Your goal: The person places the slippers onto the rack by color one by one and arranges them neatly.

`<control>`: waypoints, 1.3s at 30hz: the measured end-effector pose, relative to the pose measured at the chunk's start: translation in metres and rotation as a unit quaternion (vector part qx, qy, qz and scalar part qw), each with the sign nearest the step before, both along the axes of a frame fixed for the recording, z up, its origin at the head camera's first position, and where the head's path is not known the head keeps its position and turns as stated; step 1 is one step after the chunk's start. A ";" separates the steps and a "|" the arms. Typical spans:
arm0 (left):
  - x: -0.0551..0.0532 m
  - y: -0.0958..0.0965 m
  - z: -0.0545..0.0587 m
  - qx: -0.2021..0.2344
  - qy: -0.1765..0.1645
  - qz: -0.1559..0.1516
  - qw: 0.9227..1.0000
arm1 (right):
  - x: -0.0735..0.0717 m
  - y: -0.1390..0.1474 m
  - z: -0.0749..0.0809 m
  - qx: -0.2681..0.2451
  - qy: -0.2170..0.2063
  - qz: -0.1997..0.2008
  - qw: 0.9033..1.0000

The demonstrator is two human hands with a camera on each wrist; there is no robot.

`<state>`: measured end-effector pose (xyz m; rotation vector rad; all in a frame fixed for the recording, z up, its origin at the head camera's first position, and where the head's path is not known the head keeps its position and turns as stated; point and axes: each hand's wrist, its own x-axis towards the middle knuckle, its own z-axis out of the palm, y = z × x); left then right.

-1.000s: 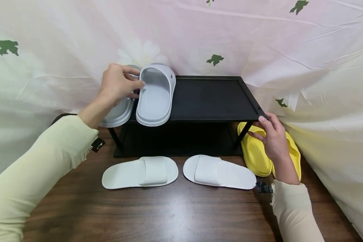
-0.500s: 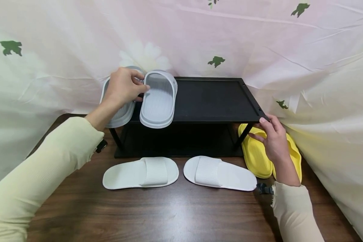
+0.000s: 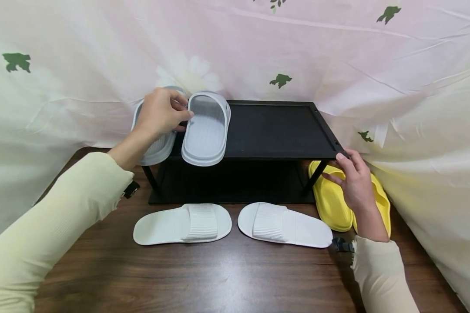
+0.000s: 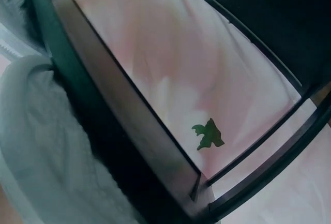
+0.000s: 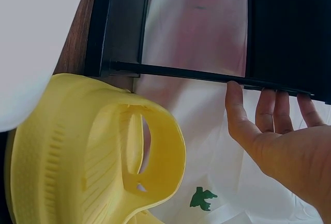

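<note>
Two grey clogs stand side by side on the left half of a black shoe rack (image 3: 274,130). My left hand (image 3: 158,114) pinches the near side of the right-hand grey clog (image 3: 205,134), thumb at its opening. Its mate (image 3: 161,150) is partly hidden behind that hand and forearm. Both heels reach past the rack's front edge. At the rack's front right corner, my right hand (image 3: 354,180) grips the top board, thumb on top. In the right wrist view its fingers (image 5: 236,105) touch the rack's side from outside.
Two white slides, left (image 3: 160,226) and right (image 3: 307,226), lie toe to toe on the wooden floor before the rack. Yellow clogs (image 3: 330,202) stand at the rack's right, below my right hand. A patterned curtain (image 3: 235,56) hangs behind.
The right-hand grey clog has shifted slightly right and down in view with my left hand, its far end lower than before. My right hand stays on the rack corner.
</note>
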<state>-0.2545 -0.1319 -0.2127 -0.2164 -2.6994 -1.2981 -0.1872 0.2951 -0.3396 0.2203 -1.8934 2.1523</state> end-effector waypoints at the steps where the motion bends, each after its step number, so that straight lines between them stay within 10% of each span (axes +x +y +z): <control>1: 0.000 0.000 0.000 0.006 -0.004 -0.001 1.000 | 0.000 0.000 0.000 0.000 0.000 -0.001 1.000; 12: 0.008 -0.004 0.002 0.056 -0.033 -0.003 0.998 | 0.000 -0.001 -0.001 -0.010 0.006 -0.005 1.000; 21: 0.037 -0.015 0.002 0.121 -0.010 -0.033 0.992 | 0.000 -0.002 -0.001 -0.010 0.010 -0.003 1.000; 39: 0.088 -0.019 -0.019 0.078 0.056 -0.081 0.992 | -0.001 -0.002 0.000 -0.001 0.009 -0.003 1.000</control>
